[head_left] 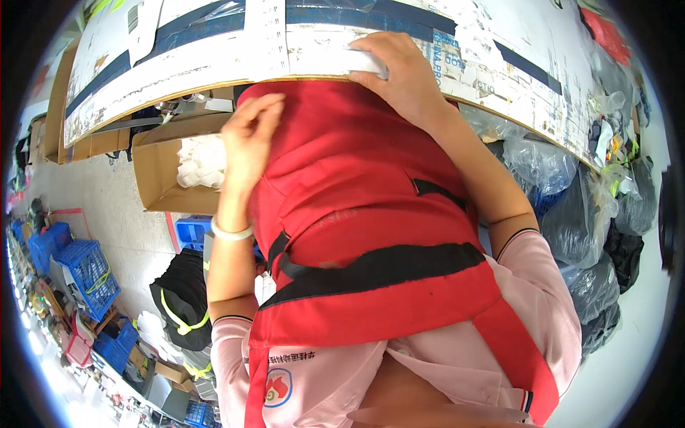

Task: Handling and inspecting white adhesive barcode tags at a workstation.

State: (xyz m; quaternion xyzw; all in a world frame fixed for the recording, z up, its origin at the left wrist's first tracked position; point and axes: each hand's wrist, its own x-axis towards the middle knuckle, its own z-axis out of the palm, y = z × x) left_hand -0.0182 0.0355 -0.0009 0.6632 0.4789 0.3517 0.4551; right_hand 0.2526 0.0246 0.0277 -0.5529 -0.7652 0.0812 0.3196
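At the near edge of the white, tape-patched worktable [321, 55], my right hand [407, 78] grips a small smooth white piece [368, 63] between thumb and fingers. Its exact kind does not show. My left hand [251, 135] is raised just off the table edge, beside the red apron [357, 164]. Its fingers are loosely bent with gaps between them, and nothing shows in them. A white strip with printed marks [275, 36] lies across the table between the two hands.
Below the table at left, an open cardboard box [157, 175] holds white pieces [201, 162]. Blue crates [89, 274] and a black bundle with a yellow band [178, 299] stand on the floor at left. Filled plastic bags [574, 221] crowd the right side.
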